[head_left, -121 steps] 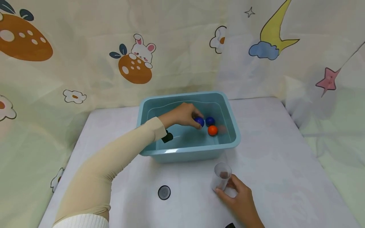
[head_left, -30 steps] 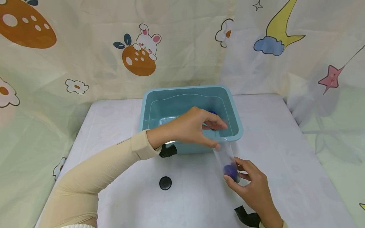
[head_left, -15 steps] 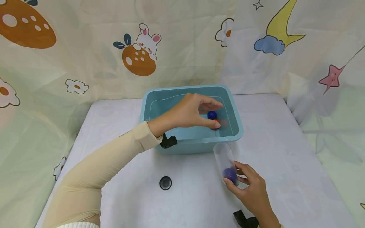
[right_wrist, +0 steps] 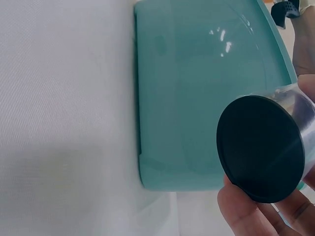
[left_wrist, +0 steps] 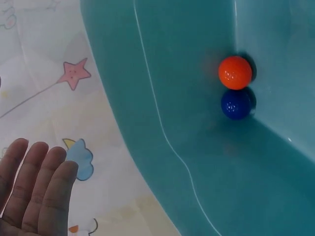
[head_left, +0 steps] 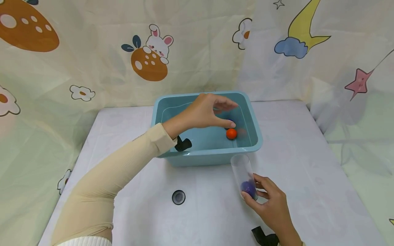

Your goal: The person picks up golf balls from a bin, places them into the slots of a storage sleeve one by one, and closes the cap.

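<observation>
My left hand (head_left: 207, 111) hovers over the light-blue basin (head_left: 212, 152), thumb and fingers apart, holding nothing. Below it, an orange ball (head_left: 231, 133) and a dark blue ball (left_wrist: 236, 104) lie side by side on the basin floor; in the head view the thumb covers most of the blue one. Just in front of the basin, my right hand (head_left: 272, 203) grips a clear tube (head_left: 241, 167) near its lower end. The tube leans slightly, its open mouth toward the basin. Inside at the bottom sits a blue-purple ball (head_left: 248, 188). A black cap (right_wrist: 261, 150) closes that end.
A round black-rimmed lid (head_left: 178, 197) lies on the white-covered table (head_left: 147, 218), left of the tube. Behind the table hangs a printed cloth (head_left: 197, 61). A black wrist camera mount (head_left: 183, 144) sits under the left wrist.
Earlier my left hand pinched a blue ball in the basin; a ball now sits in the tube. Since then the left hand has moved from the tube's mouth back over the basin.
</observation>
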The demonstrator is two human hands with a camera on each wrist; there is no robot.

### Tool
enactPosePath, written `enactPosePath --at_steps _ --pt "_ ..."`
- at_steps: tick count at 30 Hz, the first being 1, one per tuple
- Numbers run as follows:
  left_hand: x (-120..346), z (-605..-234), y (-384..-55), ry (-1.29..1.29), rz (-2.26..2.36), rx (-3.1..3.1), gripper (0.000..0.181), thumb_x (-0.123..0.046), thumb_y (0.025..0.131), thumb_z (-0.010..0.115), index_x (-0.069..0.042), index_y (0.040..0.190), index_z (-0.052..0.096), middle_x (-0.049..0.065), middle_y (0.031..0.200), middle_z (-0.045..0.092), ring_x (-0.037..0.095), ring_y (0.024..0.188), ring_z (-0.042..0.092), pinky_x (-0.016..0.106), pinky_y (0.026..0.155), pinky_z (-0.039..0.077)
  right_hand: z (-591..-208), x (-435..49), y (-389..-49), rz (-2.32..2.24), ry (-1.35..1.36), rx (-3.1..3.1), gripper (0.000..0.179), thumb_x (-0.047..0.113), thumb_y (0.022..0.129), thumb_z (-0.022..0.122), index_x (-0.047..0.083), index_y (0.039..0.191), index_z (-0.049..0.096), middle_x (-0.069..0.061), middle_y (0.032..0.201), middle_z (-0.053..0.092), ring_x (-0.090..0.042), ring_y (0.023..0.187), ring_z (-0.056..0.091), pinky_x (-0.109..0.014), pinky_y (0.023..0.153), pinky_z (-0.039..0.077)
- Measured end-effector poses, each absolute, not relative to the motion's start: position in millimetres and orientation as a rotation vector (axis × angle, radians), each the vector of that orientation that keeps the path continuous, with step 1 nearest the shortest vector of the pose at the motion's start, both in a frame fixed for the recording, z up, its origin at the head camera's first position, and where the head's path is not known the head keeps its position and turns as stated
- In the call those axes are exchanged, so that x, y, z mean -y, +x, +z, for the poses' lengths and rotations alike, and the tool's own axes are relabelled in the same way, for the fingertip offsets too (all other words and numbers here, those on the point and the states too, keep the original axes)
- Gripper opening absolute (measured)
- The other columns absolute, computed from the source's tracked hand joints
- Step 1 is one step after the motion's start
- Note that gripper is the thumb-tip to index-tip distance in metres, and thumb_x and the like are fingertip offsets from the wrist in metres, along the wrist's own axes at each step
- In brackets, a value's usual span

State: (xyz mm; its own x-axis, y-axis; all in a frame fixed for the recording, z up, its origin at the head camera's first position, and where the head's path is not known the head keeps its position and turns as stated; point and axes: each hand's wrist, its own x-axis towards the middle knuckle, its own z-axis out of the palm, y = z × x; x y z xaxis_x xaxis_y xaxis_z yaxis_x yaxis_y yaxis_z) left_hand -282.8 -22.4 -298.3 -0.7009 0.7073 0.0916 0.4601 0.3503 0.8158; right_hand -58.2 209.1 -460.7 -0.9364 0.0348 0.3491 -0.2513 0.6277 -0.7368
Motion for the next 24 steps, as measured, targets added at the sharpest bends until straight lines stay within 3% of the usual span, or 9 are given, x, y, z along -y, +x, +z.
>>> enactPosePath --at_steps 5,15,24 --pt "18.2 -302.7 -291.0 1.031 1.268 -2.327 0.054 -0.019 0.088 0.093 -0.007 0.137 0.074 0.003 0.137 0.074 0.013 0.125 0.07 0.027 0.107 0.056 -461.1 -209.8 -58.5 1.232 0.181 2.512 0.057 -0.002 0.072 0.096 -0.005 0.125 0.073 -0.01 0.108 0.076 0.0 0.094 0.069 -0.005 0.077 0.054" --pt "7.9 -322.6 -307.3 1.032 1.261 -2.262 0.055 -0.018 0.089 0.092 -0.005 0.139 0.073 0.005 0.138 0.073 0.014 0.126 0.069 0.024 0.106 0.055 -462.4 -209.0 -59.1 1.259 0.187 2.505 0.057 -0.003 0.072 0.096 -0.006 0.124 0.073 -0.011 0.108 0.075 0.0 0.094 0.069 -0.006 0.076 0.055" --pt "-0.5 -340.5 -322.0 1.032 1.313 -2.171 0.056 -0.013 0.09 0.091 0.002 0.14 0.07 0.016 0.141 0.071 0.02 0.127 0.069 0.023 0.106 0.055 -462.0 -209.7 -58.7 1.271 0.17 2.511 0.057 -0.002 0.073 0.096 -0.006 0.125 0.073 -0.011 0.109 0.076 -0.001 0.094 0.07 -0.006 0.076 0.055"
